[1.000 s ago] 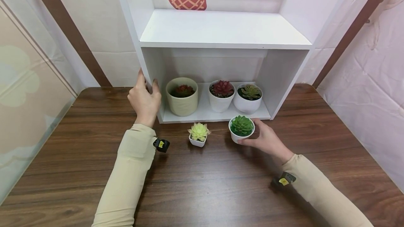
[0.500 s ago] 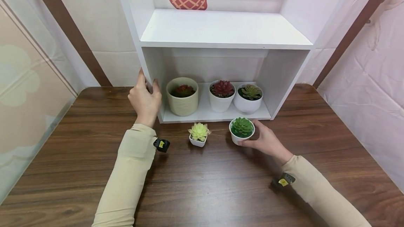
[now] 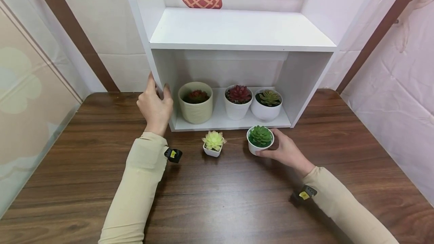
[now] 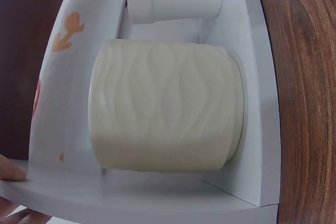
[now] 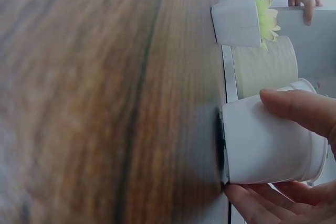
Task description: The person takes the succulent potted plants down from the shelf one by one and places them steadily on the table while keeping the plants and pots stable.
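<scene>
My right hand (image 3: 289,153) holds a small white pot with a green succulent (image 3: 260,137), thumb on one side and fingers on the other. The pot is upright in front of the shelf unit, its base at or just above the table; the right wrist view does not settle which. My left hand (image 3: 156,108) grips the left side panel (image 3: 154,61) of the white shelf unit, thumb inside and fingers outside. A little white pot with a yellow-green succulent (image 3: 213,143) stands on the table between the hands. Nearest the left thumb, inside the unit, is a cream pot (image 4: 165,106) with a red succulent.
On the unit's lower board also stand a white pot with a dark red succulent (image 3: 238,102) and a rounded white pot with a grey-green succulent (image 3: 266,104). Above them runs the middle shelf (image 3: 240,29). The wooden table (image 3: 217,199) extends in front and to both sides.
The pot with the green succulent has shifted very slightly down in the head view, with my right hand around it. My left hand has stayed on the side panel.
</scene>
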A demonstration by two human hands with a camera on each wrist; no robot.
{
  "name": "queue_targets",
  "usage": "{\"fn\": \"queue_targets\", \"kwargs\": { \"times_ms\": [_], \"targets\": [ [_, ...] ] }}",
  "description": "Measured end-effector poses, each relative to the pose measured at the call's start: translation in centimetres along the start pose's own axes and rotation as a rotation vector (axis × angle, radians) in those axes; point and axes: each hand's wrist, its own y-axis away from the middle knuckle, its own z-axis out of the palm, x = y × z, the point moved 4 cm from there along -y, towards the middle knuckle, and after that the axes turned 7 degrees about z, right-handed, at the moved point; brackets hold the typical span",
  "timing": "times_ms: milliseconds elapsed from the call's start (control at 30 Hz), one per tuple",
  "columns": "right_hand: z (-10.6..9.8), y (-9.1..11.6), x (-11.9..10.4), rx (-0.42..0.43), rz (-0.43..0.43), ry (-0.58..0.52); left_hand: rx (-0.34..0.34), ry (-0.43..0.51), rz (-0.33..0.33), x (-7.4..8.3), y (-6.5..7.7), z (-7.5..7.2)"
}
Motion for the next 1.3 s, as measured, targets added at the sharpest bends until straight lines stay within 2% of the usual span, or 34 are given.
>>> {"fn": "queue_targets", "kwargs": {
  "times_ms": [633, 867, 1133, 1300],
  "targets": [
    [-0.1, 0.1, 0.0, 0.0, 0.006, 0.03, 0.004, -0.005, -0.009, 0.0, -0.2, -0.2],
    [-0.2, 0.2, 0.0, -0.044, -0.008, 0.011, -0.002, 0.0, -0.007, -0.1, -0.2, -0.1],
    [-1.6, 0.5, -1.0, -0.078, -0.01, 0.015, -0.006, 0.01, -0.007, -0.1, -0.1, -0.1],
    [-2.9, 0.8, -2.4, -0.048, -0.034, 0.051, -0.007, 0.011, -0.009, -0.1, 0.0, -0.1]
  ]
}}
